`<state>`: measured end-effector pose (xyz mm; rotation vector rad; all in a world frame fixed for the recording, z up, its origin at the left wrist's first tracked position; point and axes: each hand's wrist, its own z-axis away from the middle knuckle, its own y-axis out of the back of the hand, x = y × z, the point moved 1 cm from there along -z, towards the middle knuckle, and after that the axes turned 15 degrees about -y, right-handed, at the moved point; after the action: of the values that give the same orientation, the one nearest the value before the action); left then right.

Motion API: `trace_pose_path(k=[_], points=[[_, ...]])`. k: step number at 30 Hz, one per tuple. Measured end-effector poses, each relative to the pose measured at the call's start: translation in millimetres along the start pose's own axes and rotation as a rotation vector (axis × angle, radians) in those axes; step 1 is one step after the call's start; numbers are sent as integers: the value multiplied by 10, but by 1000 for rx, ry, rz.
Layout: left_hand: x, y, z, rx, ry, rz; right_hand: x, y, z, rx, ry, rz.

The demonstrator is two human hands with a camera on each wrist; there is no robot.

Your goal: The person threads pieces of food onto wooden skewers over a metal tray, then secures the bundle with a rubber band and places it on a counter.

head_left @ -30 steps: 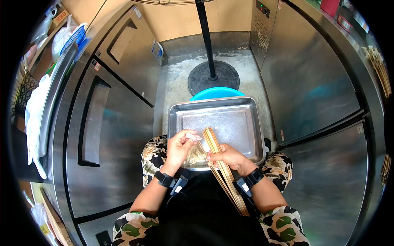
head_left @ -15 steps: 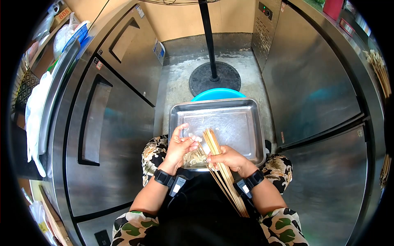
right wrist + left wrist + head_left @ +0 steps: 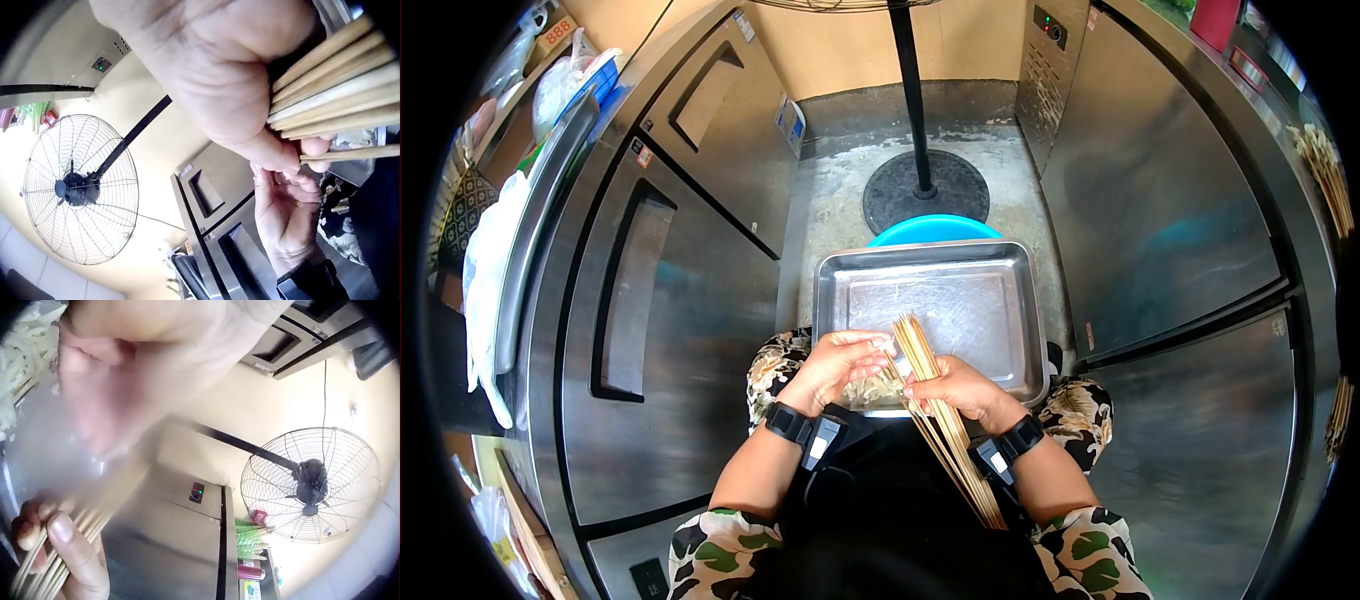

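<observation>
My right hand point(image 3: 962, 388) grips a bundle of thin bamboo skewers point(image 3: 922, 350), tips pointing forward and long ends running back over the black apron. One skewer point(image 3: 356, 154) stands apart from the bundle at the right fingertips. Close to this skewer's tip, my left hand point(image 3: 835, 368) pinches a small whitish piece of food point(image 3: 884, 342); its exact kind cannot be told. Under the hands is a shallow steel tray point(image 3: 990, 310), with a pile of pale, moist pieces point(image 3: 868, 396) at its near left. The left wrist view shows these pale strips point(image 3: 25, 362) beside the blurred left hand.
A turquoise basin point(image 3: 935, 230) shows behind the tray. Beyond it stands the round black base point(image 3: 926, 192) of a fan point(image 3: 81, 187). Steel refrigerator cabinets point(image 3: 690, 290) flank both sides. More skewers point(image 3: 1322, 170) lie on the right counter; bags and a blue basket crowd the left one.
The left hand's raised, spread fingers have come down and drawn together near the skewer tip, its wrist swinging slightly left. The right hand and the skewer bundle have stayed nearly still.
</observation>
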<state>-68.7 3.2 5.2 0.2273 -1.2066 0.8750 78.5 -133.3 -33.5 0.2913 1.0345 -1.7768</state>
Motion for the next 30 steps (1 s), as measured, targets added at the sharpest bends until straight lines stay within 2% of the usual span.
trace_pose_path(k=[8, 15, 19, 22, 30], points=[[-163, -39, 54, -99, 133, 51, 25, -11, -36, 25, 36, 18], [-175, 19, 14, -3, -95, 120, -3, -3, -11, 37, 25, 35], [-115, -4, 23, 83, -147, 76, -8, -16, 0, 34, 10, 25], [-166, 21, -3, 130, -124, 91, -9, -21, -1, 34, 11, 36], [-101, -21, 1, 52, -178, -45, 22, 35, -42, 6, 8, 58]])
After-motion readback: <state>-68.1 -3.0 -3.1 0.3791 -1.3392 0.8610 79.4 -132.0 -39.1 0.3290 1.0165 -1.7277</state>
